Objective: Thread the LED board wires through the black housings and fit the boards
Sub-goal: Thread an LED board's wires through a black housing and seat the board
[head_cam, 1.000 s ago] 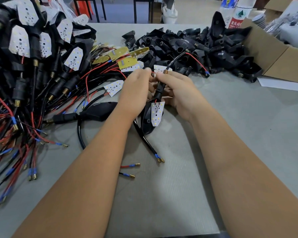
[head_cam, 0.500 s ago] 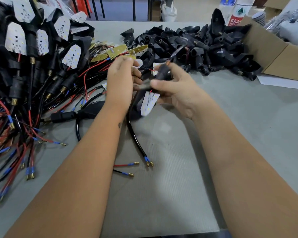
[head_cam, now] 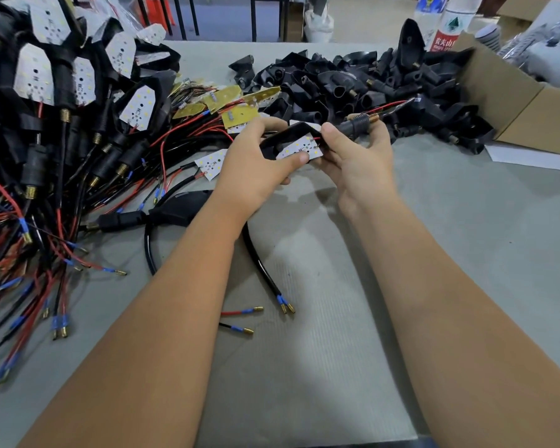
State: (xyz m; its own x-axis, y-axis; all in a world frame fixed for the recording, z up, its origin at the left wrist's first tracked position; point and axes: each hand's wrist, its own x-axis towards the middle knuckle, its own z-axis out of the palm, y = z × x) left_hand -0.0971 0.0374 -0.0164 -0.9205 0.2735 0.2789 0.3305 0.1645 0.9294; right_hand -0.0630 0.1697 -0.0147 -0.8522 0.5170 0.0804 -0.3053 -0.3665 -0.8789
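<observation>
The left hand [head_cam: 256,163] covers the near end of the housing [head_cam: 285,137], while the bottles [head_cam: 446,24] at top right and the wire heap [head_cam: 46,156] at left are cut off by the frame's edges.

- Two bare forearms come into view from the lower edge, one at each side.
- No sleeve shows on either arm as far as the picture reaches; both are uncovered from wrist to frame edge.
- The left hand [head_cam: 256,160] is ungloved, with no ring, watch or band visible at the wrist.
- The right hand [head_cam: 358,160] is likewise ungloved, its wrist plain.
- Fingernails that show are short and unpainted.
- No marks or tattoos can be made out on the arms.
</observation>
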